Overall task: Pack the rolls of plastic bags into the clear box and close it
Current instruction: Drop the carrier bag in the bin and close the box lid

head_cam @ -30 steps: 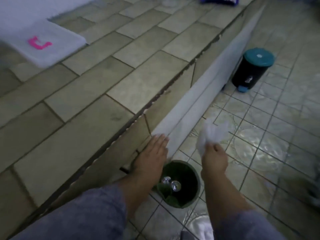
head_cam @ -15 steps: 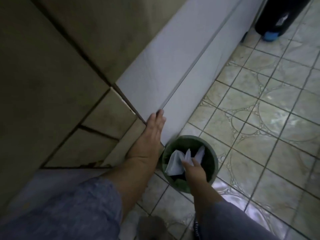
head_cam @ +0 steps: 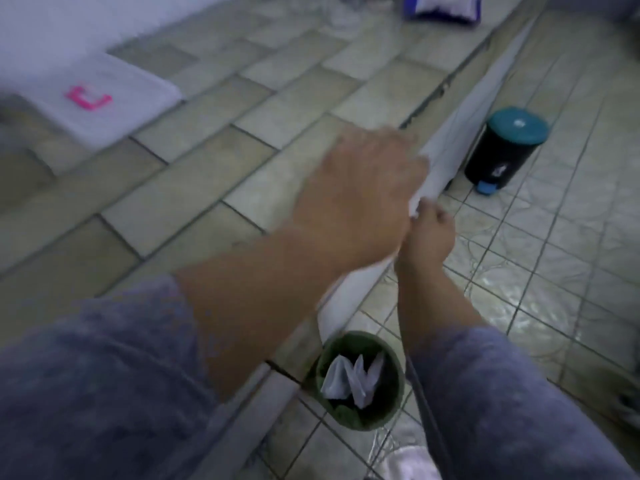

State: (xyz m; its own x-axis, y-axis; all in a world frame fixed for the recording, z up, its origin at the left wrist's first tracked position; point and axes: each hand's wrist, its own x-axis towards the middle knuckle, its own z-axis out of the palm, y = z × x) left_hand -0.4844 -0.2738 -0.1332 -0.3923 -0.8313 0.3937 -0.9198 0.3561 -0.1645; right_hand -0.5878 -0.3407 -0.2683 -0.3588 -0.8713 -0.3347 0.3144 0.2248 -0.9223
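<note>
Holding a left hand [head_cam: 360, 192] over the front edge of the beige tiled worktop [head_cam: 194, 188], fingers curling downward and blurring too much to tell whether they are gripping anything. Clenching a right hand [head_cam: 429, 233] into a fist just beside and below it, off the worktop's edge. Touching a scrap of white at the knuckles, without showing whether pinching it or merely crossing the white cabinet front [head_cam: 460, 133] behind.

Showing no rolls of plastic bags clearly anywhere. Leaving a flat translucent white lid with a pink clip [head_cam: 104, 102] on the worktop, well ahead and far to the left of both sets of fingers. Leaving a blurred heap of clear material [head_cam: 332, 15] and a blue-and-purple packet [head_cam: 443, 8] at the worktop's far end, straight ahead of the fingers and well apart from them. Probably marking where the box and rolls are waiting, though too blurred to confirm.

Judging the left hand the nearer to all of it, already above the worktop. Calling for a long forward reach, with the right hand needing to come up and over the edge first.

Hanging above a round green bin holding crumpled white paper [head_cam: 360, 379], on the floor below the right fingers and closer to the body.
</note>
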